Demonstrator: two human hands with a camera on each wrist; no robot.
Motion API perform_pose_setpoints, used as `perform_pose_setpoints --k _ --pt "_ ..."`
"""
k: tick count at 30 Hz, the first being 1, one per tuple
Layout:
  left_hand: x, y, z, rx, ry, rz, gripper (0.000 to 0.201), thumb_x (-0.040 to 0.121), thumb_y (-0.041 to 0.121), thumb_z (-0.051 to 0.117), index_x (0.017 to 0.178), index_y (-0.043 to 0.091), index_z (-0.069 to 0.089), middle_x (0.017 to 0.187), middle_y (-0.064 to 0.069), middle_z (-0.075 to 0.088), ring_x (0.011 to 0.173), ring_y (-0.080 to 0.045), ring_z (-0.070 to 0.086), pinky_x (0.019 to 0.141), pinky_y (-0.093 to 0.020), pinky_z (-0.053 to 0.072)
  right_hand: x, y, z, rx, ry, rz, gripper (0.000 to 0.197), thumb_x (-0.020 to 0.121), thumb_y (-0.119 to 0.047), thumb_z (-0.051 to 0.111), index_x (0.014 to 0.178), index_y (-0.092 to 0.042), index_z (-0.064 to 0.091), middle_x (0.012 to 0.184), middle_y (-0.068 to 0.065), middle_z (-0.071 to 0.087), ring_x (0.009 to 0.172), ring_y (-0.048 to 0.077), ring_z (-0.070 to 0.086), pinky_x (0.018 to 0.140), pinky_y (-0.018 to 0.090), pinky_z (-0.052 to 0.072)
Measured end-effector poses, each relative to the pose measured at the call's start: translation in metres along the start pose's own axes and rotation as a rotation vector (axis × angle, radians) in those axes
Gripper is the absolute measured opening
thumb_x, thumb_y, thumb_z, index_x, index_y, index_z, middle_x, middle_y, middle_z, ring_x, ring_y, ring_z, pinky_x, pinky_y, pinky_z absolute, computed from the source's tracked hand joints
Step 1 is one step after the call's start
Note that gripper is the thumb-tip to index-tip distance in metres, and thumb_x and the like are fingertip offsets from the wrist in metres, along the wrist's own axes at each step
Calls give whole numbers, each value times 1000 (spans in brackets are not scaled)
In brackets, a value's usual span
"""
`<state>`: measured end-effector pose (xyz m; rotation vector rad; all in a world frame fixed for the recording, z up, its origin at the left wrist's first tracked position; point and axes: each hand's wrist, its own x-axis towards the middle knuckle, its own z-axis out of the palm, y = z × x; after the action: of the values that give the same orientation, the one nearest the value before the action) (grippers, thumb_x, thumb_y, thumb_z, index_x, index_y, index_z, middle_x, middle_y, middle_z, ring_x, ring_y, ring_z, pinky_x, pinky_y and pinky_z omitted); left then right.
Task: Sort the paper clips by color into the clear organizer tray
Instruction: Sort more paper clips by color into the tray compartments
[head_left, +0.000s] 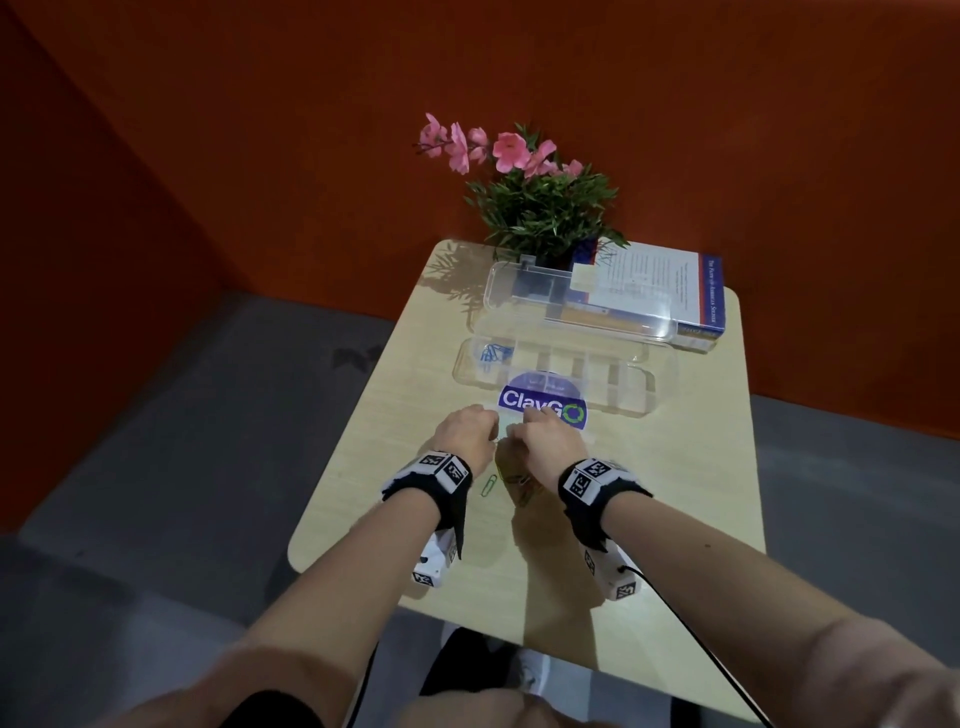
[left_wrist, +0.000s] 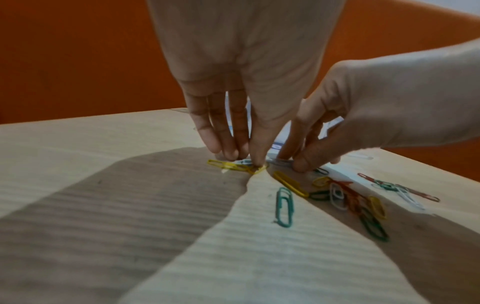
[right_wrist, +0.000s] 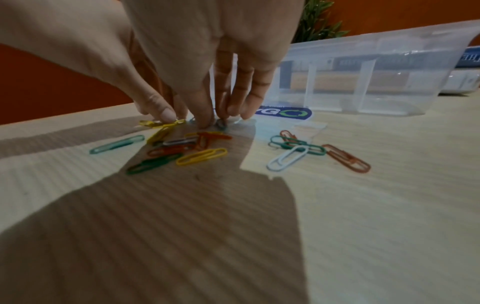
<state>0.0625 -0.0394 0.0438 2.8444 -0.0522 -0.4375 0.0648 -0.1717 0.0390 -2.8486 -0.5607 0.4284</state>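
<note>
L hand (left_wrist: 249, 67) fingertips (left_wrist: 257, 162) point down, bunched together, pinching at yellow clips (left_wrist: 233, 165) on the table (left_wrist: 78, 154); R hand (right_wrist: 197, 51) just beside it, fingertips (right_wrist: 205, 121) also down & close together on the tabletop at the edge of the clip pile (right_wrist: 182, 148); can't tell if R actually holds a clip or only presses; pile = yellow, red, green, white clips tangled under the hands' shadow; one teal clip (left_wrist: 284, 206) lies apart nearer the L wrist; smaller cluster (right_wrist: 311, 152) of green, white & red clips sits to the R, apart from the pile; clear organizer tray (head_left: 644, 400) beyond the hands w/ lid open, dividers visible, blue clips (head_left: 491, 354) in its far-left compartment; purple ClayGo sticker (head_left: 543, 413) between hands & tray, partly under the tray; book (head_left: 670, 291) & pink-flowered plant (head_left: 540, 208) at the far end of table; orange wall (head_left: 727, 130) behind
</note>
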Motion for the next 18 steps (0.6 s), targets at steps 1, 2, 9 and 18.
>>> perform_pose_setpoints --k 1,2,9,18 --pt "0 0 1 -23 -2 -16 16 91 9 56 103 13 66 114 -8 64 105 -28 61 87 -36 50 -1 1 0 -7 -1 -9 27 90 -9 44 108 -12 65 109 9 55 112 28 45 81 37 43" --pt "1 -1 1 -54 -6 -42 16 90 9 56 102 15 65 113 -8 65 104 -28 62 85 -36 50 -2 1 1 -19 -1 -20 28 90 -8 44 110 -12 64 110 9 55 113 27 45 81 36 43" --pt "3 -1 -1 -172 -59 -157 16 85 9 61 86 23 54 110 -6 65 103 -27 61 86 -41 55 -1 1 2 -14 -11 -41 26 88 -4 46 112 -4 57 119 14 49 118 29 42 88 37 43" --pt "7 -2 -3 -206 -124 -142 11 84 7 61 89 17 63 112 -6 65 105 -26 62 84 -33 50 -13 20 -14 909 157 472 15 71 -5 64 62 -12 54 60 -1 58 60 17 53 57 25 44"
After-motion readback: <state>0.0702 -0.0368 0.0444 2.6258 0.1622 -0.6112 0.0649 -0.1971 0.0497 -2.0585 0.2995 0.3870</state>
